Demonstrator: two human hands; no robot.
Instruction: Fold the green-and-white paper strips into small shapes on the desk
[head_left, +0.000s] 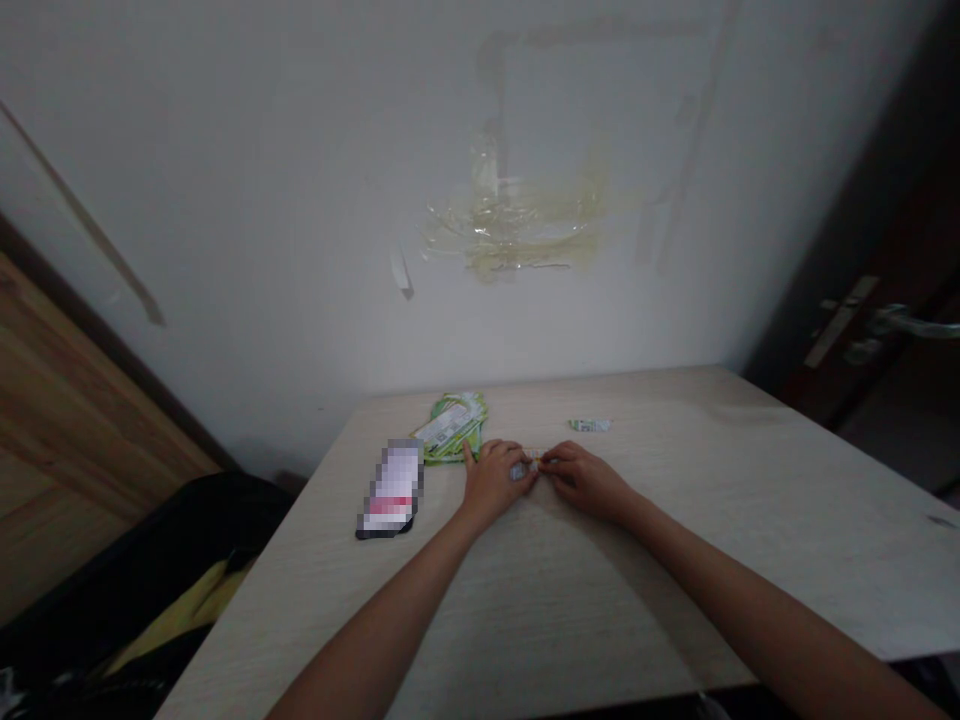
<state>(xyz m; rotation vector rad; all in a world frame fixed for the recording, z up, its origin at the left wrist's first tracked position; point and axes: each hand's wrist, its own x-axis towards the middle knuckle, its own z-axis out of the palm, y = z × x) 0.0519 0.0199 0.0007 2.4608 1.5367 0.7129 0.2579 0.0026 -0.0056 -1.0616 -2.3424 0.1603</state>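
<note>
Near the middle of the table, both my hands meet over a small printed piece, perhaps a paper or wrapper, largely covered by fingers. My left hand has its fingers bent over the piece's left end, with the thumb side towards me. The fingertips of my right hand pinch its right end. Just left of my left hand lies a loose pile of green and white printed packets. Behind my right hand a narrow green and white strip lies flat on the table.
A phone with a blurred screen lies left of my left hand on the pale wooden table. The wall behind carries old tape. A dark bag is left of the table; a door handle shows at right.
</note>
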